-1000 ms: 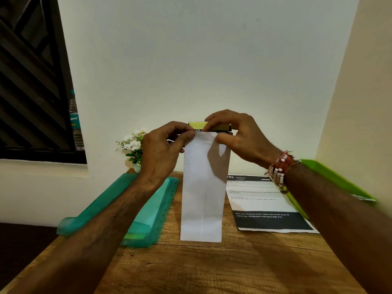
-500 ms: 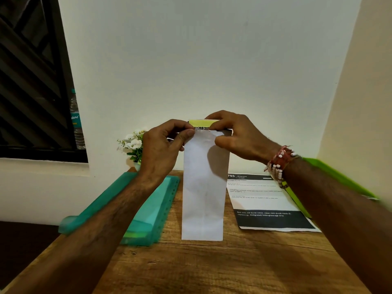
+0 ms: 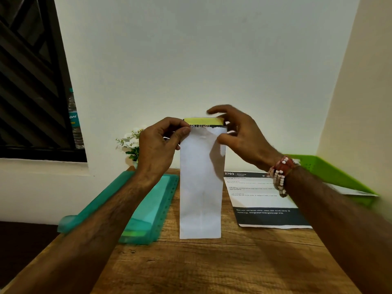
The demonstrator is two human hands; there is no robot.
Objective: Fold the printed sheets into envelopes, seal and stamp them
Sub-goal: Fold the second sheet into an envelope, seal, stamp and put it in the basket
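A tall white envelope [image 3: 200, 187] stands upright on the wooden table [image 3: 212, 264], its lower edge resting on the wood. A folded printed sheet [image 3: 203, 122] with a yellow-green strip and dark band sticks out of its top. My left hand [image 3: 158, 145] pinches the envelope's top left corner. My right hand [image 3: 239, 132] holds the top right edge with the thumb, its fingers lifted and spread above the sheet.
A printed sheet [image 3: 261, 200] lies flat to the right of the envelope. A green tray [image 3: 331, 172] stands at the far right, a teal plastic folder [image 3: 148, 206] on the left. Small white flowers [image 3: 130, 141] and a water bottle [image 3: 74, 119] stand behind by the window.
My right hand's fingers have lifted off the top of the sheet and spread. More of the yellow-green strip and the dark band shows above the envelope.
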